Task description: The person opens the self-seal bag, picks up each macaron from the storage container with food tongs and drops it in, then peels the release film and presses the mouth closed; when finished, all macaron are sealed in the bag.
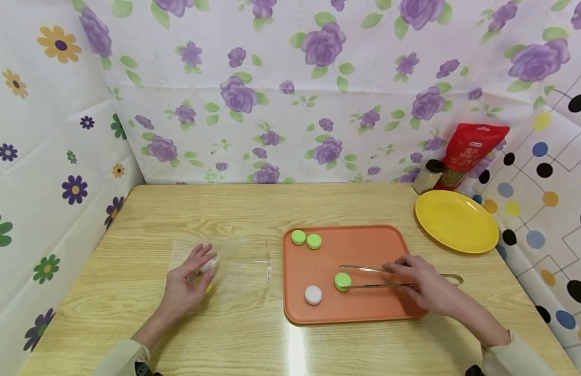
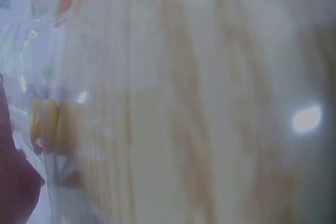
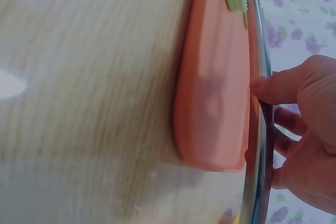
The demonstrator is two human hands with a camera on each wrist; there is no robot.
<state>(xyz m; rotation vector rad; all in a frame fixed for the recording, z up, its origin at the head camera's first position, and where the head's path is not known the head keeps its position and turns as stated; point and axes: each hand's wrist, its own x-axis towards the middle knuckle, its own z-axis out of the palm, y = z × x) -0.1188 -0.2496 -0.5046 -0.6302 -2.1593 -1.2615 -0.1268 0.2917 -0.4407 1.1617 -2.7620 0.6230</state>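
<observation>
The right hand [image 1: 424, 284] holds metal tongs [image 1: 389, 285] over the orange tray [image 1: 365, 309]; their arms are apart, one tip at a green macaron [image 1: 343, 281]. The right wrist view shows the thumb and fingers around the tongs [image 3: 265, 66]. A pale pink macaron [image 1: 313, 295] lies beside that green one, and two green macarons [image 1: 298, 237] [image 1: 313, 241] are at the tray's back left. The left hand [image 1: 187, 279] has thumb and fingers curved at the left end of a clear plastic container [image 1: 245, 261]. A yellow macaron [image 2: 51, 121] shows through the plastic.
A yellow plate [image 1: 457, 221] lies at the right of the table [image 1: 215, 209]. Behind it, near the back right corner, stand a black-lidded jar [image 1: 427, 177] and a red pouch [image 1: 473, 149]. Patterned cloth hangs at the back and both sides.
</observation>
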